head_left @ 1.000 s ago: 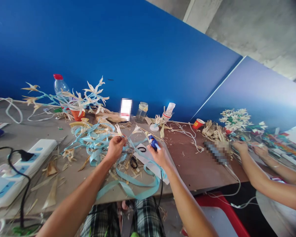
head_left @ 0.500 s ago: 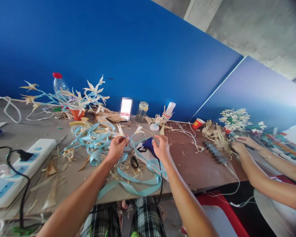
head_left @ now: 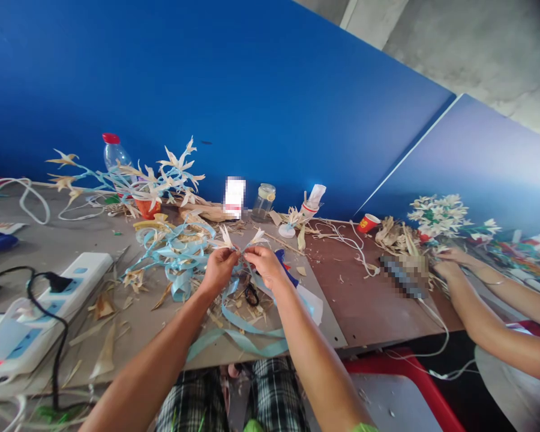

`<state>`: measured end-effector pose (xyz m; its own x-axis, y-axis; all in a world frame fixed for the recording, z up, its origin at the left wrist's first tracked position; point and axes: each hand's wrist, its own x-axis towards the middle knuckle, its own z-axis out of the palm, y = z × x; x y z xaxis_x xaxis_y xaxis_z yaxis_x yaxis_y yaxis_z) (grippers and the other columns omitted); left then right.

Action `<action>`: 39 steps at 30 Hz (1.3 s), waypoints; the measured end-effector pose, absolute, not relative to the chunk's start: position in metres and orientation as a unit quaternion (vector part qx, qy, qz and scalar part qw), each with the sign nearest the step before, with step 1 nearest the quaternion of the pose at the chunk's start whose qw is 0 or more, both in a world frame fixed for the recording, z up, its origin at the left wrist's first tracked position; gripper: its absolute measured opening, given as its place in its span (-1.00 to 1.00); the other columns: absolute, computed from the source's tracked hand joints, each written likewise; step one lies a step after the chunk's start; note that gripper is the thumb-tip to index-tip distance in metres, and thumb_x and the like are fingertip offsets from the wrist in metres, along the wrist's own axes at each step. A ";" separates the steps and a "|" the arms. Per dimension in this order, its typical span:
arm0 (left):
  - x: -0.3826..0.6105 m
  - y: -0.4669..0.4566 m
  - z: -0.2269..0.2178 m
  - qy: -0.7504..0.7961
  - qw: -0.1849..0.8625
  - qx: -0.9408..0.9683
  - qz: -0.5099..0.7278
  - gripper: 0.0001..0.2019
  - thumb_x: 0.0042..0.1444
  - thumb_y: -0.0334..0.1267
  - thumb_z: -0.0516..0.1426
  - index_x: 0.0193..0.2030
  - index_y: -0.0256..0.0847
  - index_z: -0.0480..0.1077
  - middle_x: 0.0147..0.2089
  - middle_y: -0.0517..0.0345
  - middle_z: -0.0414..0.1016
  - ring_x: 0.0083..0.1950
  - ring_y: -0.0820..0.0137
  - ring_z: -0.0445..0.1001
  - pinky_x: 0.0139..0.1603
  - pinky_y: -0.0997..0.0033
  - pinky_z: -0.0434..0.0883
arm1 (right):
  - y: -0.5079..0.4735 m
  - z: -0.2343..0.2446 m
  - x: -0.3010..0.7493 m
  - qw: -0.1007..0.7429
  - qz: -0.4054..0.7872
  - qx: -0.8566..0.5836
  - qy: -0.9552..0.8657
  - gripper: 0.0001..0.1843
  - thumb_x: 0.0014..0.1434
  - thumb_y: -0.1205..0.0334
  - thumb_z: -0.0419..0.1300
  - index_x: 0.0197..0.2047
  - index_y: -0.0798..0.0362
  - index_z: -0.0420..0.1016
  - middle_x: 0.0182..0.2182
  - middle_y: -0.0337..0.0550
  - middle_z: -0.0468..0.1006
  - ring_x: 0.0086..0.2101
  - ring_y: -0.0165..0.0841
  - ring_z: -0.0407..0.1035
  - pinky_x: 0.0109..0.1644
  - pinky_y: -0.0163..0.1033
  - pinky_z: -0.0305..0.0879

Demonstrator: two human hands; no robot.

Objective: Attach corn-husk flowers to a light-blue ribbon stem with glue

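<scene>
Within the last second the right hand (head_left: 263, 261) had let go of the small blue hot-glue gun (head_left: 281, 258) and crossed to meet the left hand (head_left: 219, 267) at the centre of the frame. The gun lay just behind the right wrist on a white paper sheet (head_left: 309, 297), apparently parked within easy reach. Both hands were closed in a narrow pinch on a pale, straw-coloured flower sprig (head_left: 227, 237) with a stem wrapped in light blue ribbon. Thumbs and forefingers pressed the stem just below its two spiky blooms, which rose above the knuckles, a grip that looked meant to squeeze a joint together. The sprig was held a little above the grey worktable (head_left: 49, 240), over a loose tangle of light blue ribbon (head_left: 180, 258), with black-handled scissors (head_left: 252, 295) lying just below the hands. The view had also shifted slightly, carrying the white power strip (head_left: 49, 294) at lower left a little rightward. At the right edge a co-worker's hand (head_left: 447, 268) was still busy among more straw flowers, well apart.
</scene>
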<state>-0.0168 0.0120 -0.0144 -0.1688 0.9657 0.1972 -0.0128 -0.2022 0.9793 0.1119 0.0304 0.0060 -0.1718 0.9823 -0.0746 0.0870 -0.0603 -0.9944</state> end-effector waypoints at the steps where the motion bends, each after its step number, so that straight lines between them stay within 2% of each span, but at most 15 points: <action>1: -0.017 0.012 -0.015 0.483 0.407 0.499 0.593 -0.78 -0.07 -0.15 0.14 -0.59 -0.25 0.32 -0.64 0.26 0.27 -0.55 0.51 0.20 -0.49 0.48 0.17 | 0.032 0.004 0.112 0.421 0.542 -0.490 -0.538 -0.86 -0.14 0.19 0.21 -0.49 0.08 0.45 -0.59 -0.31 0.41 -0.53 -0.45 0.24 -0.41 -0.33 0.18; 7: -0.018 0.012 -0.015 0.489 0.390 0.513 0.588 -0.80 -0.04 -0.18 0.11 -0.56 -0.24 0.32 -0.62 0.29 0.25 -0.55 0.51 0.19 -0.48 0.49 0.19 | 0.037 -0.005 0.108 0.451 0.562 -0.466 -0.514 -0.87 -0.08 0.18 0.18 -0.46 0.06 0.46 -0.55 -0.28 0.43 -0.48 -0.42 0.29 -0.35 -0.30 0.24; 12: -0.017 0.015 -0.020 0.508 0.363 0.520 0.582 -0.84 -0.03 -0.19 0.12 -0.43 -0.25 0.41 -0.53 0.24 0.34 -0.47 0.46 0.28 -0.43 0.48 0.23 | 0.037 -0.009 0.109 0.463 0.533 -0.462 -0.536 -0.87 -0.04 0.18 0.18 -0.48 0.05 0.47 -0.54 -0.26 0.41 -0.45 -0.41 0.30 -0.31 -0.29 0.23; 18: -0.019 0.015 -0.022 0.559 0.250 0.572 0.546 -0.83 0.00 -0.23 0.11 -0.38 -0.25 0.49 -0.41 0.14 0.48 -0.34 0.36 0.40 -0.25 0.41 0.30 | 0.034 -0.009 0.108 0.459 0.607 -0.455 -0.461 -0.81 -0.07 0.09 0.22 -0.51 0.04 0.43 -0.56 -0.25 0.43 -0.46 -0.38 0.35 -0.35 -0.27 0.27; 22: -0.020 0.015 -0.024 0.574 0.197 0.600 0.522 -0.79 0.03 -0.23 0.09 -0.32 -0.27 0.51 -0.33 0.05 0.52 -0.28 0.30 0.45 -0.18 0.37 0.32 | 0.032 -0.008 0.106 0.466 0.646 -0.449 -0.405 -0.82 -0.11 0.13 0.23 -0.57 0.05 0.39 -0.60 -0.27 0.44 -0.47 -0.38 0.38 -0.34 -0.27 0.32; 31: -0.020 0.014 -0.024 0.598 0.157 0.618 0.486 -0.77 0.07 -0.20 0.06 -0.33 -0.27 0.50 -0.35 0.03 0.53 -0.27 0.28 0.45 -0.18 0.33 0.33 | 0.029 0.000 0.105 0.481 0.680 -0.431 -0.346 -0.89 -0.17 0.24 0.26 -0.57 0.08 0.41 -0.68 -0.29 0.44 -0.59 -0.45 0.31 -0.45 -0.34 0.25; 39: -0.018 0.012 -0.023 0.560 0.076 0.697 0.441 -0.74 0.13 -0.35 -0.02 -0.51 -0.24 0.40 -0.44 0.03 0.45 -0.32 0.30 0.38 -0.23 0.33 0.30 | 0.029 0.000 0.107 0.474 0.728 -0.397 -0.297 -0.80 -0.14 0.20 0.34 -0.54 0.09 0.41 -0.70 -0.27 0.44 -0.61 -0.42 0.34 -0.53 -0.33 0.26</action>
<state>-0.0176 0.0121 -0.0231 -0.0168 0.8476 0.5304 0.7137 -0.3614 0.6000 0.1067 0.0290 -0.0003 -0.2355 0.9257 -0.2960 -0.4538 -0.3741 -0.8088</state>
